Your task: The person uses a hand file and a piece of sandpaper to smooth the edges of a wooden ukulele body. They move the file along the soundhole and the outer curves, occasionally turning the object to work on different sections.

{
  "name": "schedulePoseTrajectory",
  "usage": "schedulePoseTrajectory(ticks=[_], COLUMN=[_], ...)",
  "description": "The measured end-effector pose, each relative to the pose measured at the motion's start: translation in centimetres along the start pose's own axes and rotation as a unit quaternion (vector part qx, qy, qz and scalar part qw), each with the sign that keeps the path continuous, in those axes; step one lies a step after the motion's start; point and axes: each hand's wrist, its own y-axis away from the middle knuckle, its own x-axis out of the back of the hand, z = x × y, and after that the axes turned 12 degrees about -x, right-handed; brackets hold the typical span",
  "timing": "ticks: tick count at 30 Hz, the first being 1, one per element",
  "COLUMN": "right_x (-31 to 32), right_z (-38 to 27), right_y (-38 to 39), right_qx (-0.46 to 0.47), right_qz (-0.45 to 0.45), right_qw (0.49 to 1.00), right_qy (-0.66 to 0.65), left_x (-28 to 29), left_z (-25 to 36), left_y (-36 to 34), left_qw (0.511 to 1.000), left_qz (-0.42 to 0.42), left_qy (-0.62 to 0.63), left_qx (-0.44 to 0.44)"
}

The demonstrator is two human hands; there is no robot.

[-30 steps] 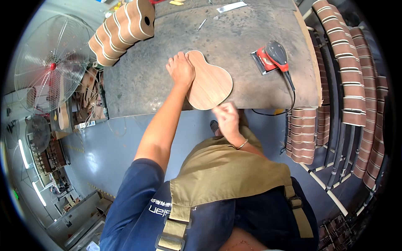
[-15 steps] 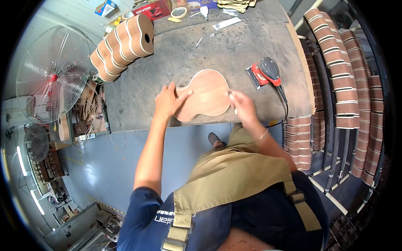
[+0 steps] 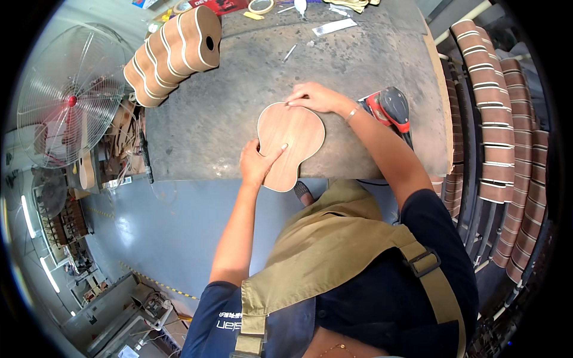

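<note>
Here's the body (image 3: 301, 136), a waisted wooden shape with a pale rim, lying on the near part of the bench (image 3: 209, 134), its broad end facing away and its narrow end reaching just past the near edge in this view. The left hand (image 3: 258, 165) has it at the waist: thumb laid across the face, fingers down the left side, so that's a spread hold around the edge. And over at the far end, the right hand (image 3: 316, 97) comes in from the right, fingers bent and tips at the rim; whether they pinch some small thing or merely touch the wood, I can't tell. For working that rim well, I'd say the left hand is the anchor: firm enough to stop the body swivelling, light enough that the thumb doesn't mark the face. The right fingertips want an even, gentle pressure that follows the curve, with no digging into the pale strip. That overhanging end calls for care too; pressing down there could tip the piece. Off to the right, the sander (image 3: 391, 108) sits partly behind the right forearm, so the elbow had best swing wide of it. Far left, a stack (image 3: 179, 53) of similar bodies stands well apart.
</note>
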Motion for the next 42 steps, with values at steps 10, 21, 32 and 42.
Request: schedulePoseTrajectory(ticks=[10, 21, 32, 42], right_x=[-10.6, -20.5, -22.6, -27.9], right_z=[-3.4, -7.1, -8.4, -12.6], right_y=[13.2, 12.3, 15.1, 20.5], right_qx=[-0.196, -0.213, -0.167, -0.135], right_qz=[0.377, 0.561, 0.359, 0.127], right_qw=[0.897, 0.789, 0.896, 0.968], right_qy=[-0.120, -0.135, -0.201, -0.169], left_x=[0.9, 1.9, 0.9, 0.3], left_z=[1.2, 1.9, 0.5, 0.4], left_y=[-0.2, 0.2, -0.1, 0.7], left_qw=[0.999, 0.999, 0.999, 0.992], left_qz=[-0.017, -0.041, -0.033, 0.060], left_qy=[0.031, 0.020, 0.001, -0.050], left_qx=[0.002, 0.003, 0.002, -0.098])
